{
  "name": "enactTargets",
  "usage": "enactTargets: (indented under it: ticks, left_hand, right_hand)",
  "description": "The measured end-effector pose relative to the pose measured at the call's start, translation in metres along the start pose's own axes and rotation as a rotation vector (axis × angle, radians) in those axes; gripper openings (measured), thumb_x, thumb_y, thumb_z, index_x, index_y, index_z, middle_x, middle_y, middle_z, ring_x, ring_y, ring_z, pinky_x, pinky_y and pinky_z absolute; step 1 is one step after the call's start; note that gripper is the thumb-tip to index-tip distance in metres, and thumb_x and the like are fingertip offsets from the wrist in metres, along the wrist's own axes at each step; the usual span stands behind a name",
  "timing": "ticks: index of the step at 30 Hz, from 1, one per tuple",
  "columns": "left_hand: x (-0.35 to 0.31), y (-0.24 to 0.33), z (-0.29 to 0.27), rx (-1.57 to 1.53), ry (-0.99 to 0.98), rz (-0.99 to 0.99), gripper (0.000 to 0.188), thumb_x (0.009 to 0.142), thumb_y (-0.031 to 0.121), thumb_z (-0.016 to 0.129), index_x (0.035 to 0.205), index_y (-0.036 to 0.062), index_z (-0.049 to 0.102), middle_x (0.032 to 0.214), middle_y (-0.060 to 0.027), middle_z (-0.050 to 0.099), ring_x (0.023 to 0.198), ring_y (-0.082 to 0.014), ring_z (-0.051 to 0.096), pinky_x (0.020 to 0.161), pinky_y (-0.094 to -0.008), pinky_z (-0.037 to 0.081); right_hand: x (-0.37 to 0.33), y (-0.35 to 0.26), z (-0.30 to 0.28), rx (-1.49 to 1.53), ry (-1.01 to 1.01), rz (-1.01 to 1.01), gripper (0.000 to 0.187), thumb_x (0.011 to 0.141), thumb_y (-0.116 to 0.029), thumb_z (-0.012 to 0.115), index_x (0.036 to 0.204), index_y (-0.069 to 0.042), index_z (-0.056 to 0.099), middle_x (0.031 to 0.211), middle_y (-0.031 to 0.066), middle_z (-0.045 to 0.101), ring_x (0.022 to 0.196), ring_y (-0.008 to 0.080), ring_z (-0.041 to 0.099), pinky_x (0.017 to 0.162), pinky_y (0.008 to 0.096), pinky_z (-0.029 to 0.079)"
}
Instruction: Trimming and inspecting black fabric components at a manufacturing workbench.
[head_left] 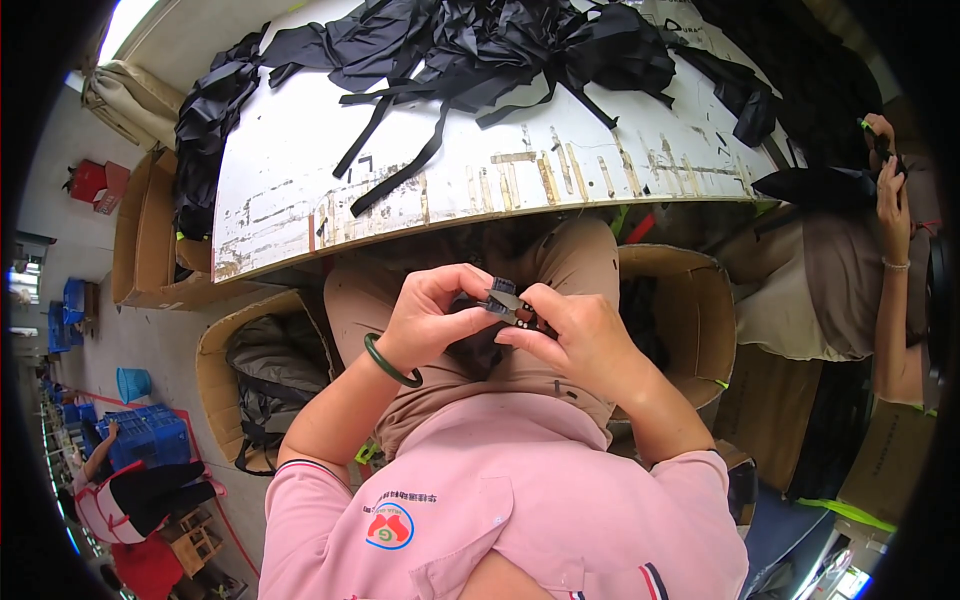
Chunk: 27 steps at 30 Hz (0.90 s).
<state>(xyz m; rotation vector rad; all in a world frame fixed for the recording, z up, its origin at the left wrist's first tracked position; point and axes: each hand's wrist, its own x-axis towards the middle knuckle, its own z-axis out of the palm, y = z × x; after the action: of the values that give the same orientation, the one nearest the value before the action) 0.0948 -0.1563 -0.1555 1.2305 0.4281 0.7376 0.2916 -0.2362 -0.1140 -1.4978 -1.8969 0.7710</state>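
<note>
Both my hands meet above my lap, just in front of the table edge. My left hand (440, 312), with a dark green bangle on its wrist, pinches a small dark ribbed piece (502, 286) between thumb and forefinger. My right hand (580, 326) is closed on a small dark tool (524, 314) with a grey metal end, which looks like thread snips. Its metal end touches or overlaps the dark piece. My fingers hide most of both, so their exact shapes do not show.
Black fabric pieces with straps (440, 60) are heaped on the worn white table (290, 180). Cardboard boxes stand either side of my legs, the left one (215, 360) holding dark fabric. At right another person's hand (892, 195) is near black material. Blue crates (150, 435) stand at far left.
</note>
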Motion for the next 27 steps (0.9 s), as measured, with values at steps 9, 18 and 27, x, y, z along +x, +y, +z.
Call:
enactTargets:
  ticks: [9,18,27]
  left_hand:
    - [-0.001,0.001,0.001,0.106,0.049,-0.016,0.009,0.078,-0.005,0.068,0.086,-0.0015,0.066,0.092,-0.0064,0.066,0.086,-0.0110,0.059,0.079,-0.0250,0.047]
    - [0.006,-0.022,0.029,0.271,-0.089,0.078,0.013,0.078,0.003,0.070,0.088,0.0011,0.062,0.101,-0.0090,0.060,0.094,-0.0168,0.058,0.084,-0.0280,0.045]
    - [0.052,-0.010,-0.070,0.712,0.342,0.229,0.026,0.082,0.008,0.068,0.106,0.0036,0.060,0.102,-0.0064,0.060,0.088,-0.0162,0.058,0.081,-0.0283,0.047]
  right_hand:
    - [-0.007,0.004,-0.004,-0.052,-0.010,0.054,0.031,0.085,-0.034,0.069,0.091,-0.008,0.054,0.064,0.0108,0.059,0.057,0.0310,0.059,0.052,0.0387,0.045]
    - [-0.012,0.021,0.001,0.601,0.095,0.230,0.020,0.081,-0.008,0.072,0.092,-0.004,0.056,0.077,-0.0051,0.048,0.066,0.0022,0.038,0.058,0.0185,0.033]
    - [-0.166,0.169,-0.071,0.905,0.798,0.697,0.016,0.089,-0.010,0.063,0.084,-0.014,0.050,0.062,-0.0071,0.043,0.041,0.0027,0.032,0.038,0.0199,0.024]
